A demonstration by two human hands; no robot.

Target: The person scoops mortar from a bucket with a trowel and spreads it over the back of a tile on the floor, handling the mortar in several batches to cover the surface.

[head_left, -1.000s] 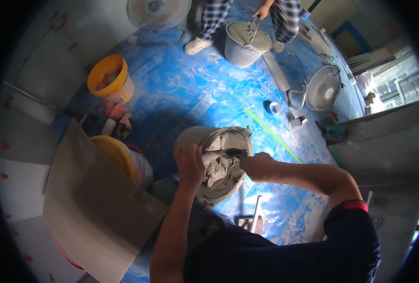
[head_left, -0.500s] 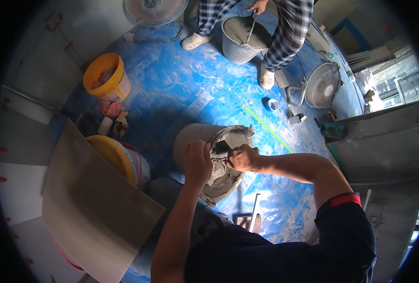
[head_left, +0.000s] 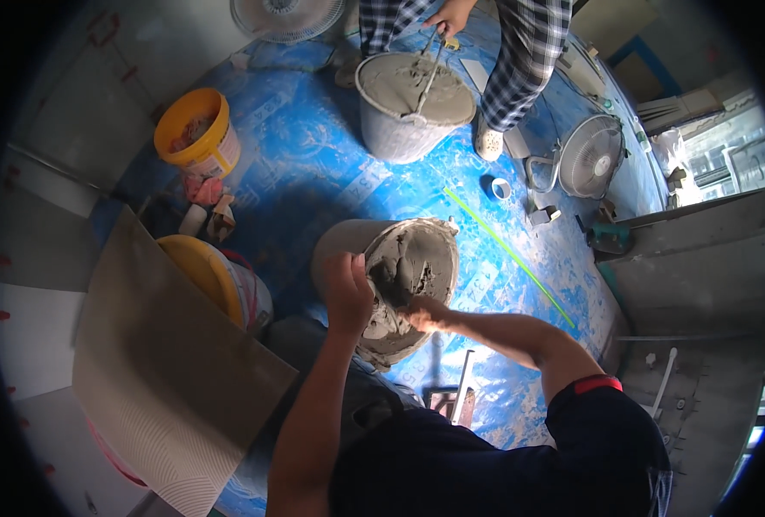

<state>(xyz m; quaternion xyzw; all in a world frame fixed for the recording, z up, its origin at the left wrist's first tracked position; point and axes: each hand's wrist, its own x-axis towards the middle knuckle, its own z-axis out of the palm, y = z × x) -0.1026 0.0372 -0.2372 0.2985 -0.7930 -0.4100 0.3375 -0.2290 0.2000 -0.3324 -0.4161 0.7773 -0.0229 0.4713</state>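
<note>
A grey bucket [head_left: 335, 246] leans tilted in front of me, its mouth turned to the right and toward me. Wet grey mortar [head_left: 426, 256] coats its inside. My left hand [head_left: 348, 297] grips the bucket's near-left rim, fingers wrapped over the edge. Inside the mouth, my right hand [head_left: 427, 314] is closed round the handle of what looks like a trowel [head_left: 394, 284]. Its dark blade sits against the mortar and is partly smeared with it.
Beyond, a co-worker's hand [head_left: 452, 15] holds the handle of a second mortar bucket [head_left: 404, 142]. A large tile [head_left: 176, 362] lies at my left beside a yellow-lidded bucket [head_left: 200, 274]. A yellow bucket [head_left: 195, 159] and a floor fan [head_left: 591, 159] stand farther off.
The co-worker's full bucket has come nearer to me. My right hand has drawn the trowel lower and toward me through the mortar. My left hand stays on the rim.
</note>
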